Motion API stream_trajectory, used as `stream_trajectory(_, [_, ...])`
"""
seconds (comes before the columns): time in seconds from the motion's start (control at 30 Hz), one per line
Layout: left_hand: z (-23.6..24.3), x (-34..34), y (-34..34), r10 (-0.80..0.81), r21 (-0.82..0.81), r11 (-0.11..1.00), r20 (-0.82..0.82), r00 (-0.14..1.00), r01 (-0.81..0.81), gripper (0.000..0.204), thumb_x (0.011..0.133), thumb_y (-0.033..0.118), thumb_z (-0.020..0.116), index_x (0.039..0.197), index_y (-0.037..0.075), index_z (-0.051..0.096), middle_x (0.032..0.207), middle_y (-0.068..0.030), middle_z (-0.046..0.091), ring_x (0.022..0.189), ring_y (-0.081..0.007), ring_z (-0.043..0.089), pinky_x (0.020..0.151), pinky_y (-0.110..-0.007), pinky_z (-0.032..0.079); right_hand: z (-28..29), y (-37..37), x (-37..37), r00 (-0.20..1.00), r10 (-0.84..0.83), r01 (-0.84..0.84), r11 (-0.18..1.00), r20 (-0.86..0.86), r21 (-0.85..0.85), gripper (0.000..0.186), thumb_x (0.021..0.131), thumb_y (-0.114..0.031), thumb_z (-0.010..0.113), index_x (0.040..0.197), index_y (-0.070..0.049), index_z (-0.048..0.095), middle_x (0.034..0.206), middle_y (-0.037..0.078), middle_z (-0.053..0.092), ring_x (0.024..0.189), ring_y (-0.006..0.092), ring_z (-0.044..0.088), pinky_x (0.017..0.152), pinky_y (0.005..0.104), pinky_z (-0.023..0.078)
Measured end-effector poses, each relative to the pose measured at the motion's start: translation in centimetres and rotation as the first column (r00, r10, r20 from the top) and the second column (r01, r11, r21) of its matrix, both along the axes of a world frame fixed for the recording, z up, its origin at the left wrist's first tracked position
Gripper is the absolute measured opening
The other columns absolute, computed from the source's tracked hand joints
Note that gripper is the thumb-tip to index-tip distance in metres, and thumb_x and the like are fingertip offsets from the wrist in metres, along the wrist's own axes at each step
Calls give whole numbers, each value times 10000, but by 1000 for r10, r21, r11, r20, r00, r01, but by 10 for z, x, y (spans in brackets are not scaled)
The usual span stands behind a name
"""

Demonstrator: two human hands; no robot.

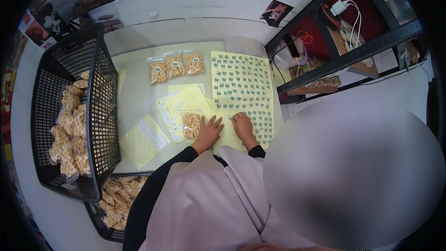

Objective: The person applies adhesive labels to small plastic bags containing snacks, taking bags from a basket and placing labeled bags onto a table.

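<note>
A large pale-yellow sheet of small round stickers (241, 83) with dark green marks lies on the table. My left hand (209, 133) rests flat with fingers apart on its lower left, over a bare patch. My right hand (244, 128) is closed over the same sheet, its fingertips bunched at a small sticker (231, 118); whether that sticker has lifted is too small to tell. Left of my left hand, almost touching its fingers, lies a clear bag of curled, pale-brown snacks (191, 124). No sticker shows on this bag.
Farther back lie several similar bags (174, 66) bearing round stickers. Loose yellow backing sheets (145, 142) spread left of centre. A tall black basket (95, 111) of bagged snacks stands at left, with another filled basket (114, 204) below. A dark metal shelf (348, 58) with cables is at right.
</note>
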State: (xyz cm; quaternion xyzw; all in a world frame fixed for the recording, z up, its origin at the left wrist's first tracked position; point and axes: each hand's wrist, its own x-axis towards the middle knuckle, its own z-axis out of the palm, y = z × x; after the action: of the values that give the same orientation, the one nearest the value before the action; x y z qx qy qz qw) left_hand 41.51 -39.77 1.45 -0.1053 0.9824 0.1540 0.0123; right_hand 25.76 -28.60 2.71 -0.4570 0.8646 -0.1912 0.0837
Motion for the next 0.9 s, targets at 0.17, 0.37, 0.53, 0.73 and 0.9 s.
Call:
stream_trajectory(0.17, [3,0,-1,0,-1,1000,24,1000,0,577,757,324,701,1290,188,525,1438,-8,398,1350,-235,318,1035,-662,218,1,-9,-13,995,-66,55,989,74,135,148,857,-173,540,839,-51,622,851,145,635,846,340,605,746,441,473])
stream_trajectory(0.37, [4,0,1,8,-4,1000,17,1000,-8,586,748,322,706,1289,188,526,1442,-7,392,1347,-235,326,1032,-678,203,0,-13,-27,976,-140,99,968,165,232,195,873,-228,509,892,-53,592,864,166,660,825,358,630,744,447,481])
stream_trajectory(0.53, [0,1,1,16,-12,1000,25,1000,-15,592,730,323,716,1280,199,534,1438,3,399,1346,-234,329,1033,-678,199,0,-16,-36,934,-221,152,957,280,246,151,895,-179,487,933,-37,521,848,141,666,736,279,656,692,384,495])
stream_trajectory(0.73, [15,-1,-3,23,106,994,10,1000,-24,495,761,251,697,1235,179,575,1423,20,421,1314,-245,356,1062,-659,135,-24,5,-58,847,-117,142,990,519,-10,127,909,-125,475,974,-19,504,947,155,589,880,288,611,782,376,482])
stream_trajectory(0.9, [33,24,-21,416,326,890,-302,858,-318,453,749,204,688,1172,81,585,1272,-106,518,1181,-305,453,1039,-527,271,3,3,-21,971,-54,102,975,234,-199,94,870,-84,563,937,-18,550,1012,157,501,895,292,567,782,363,476])
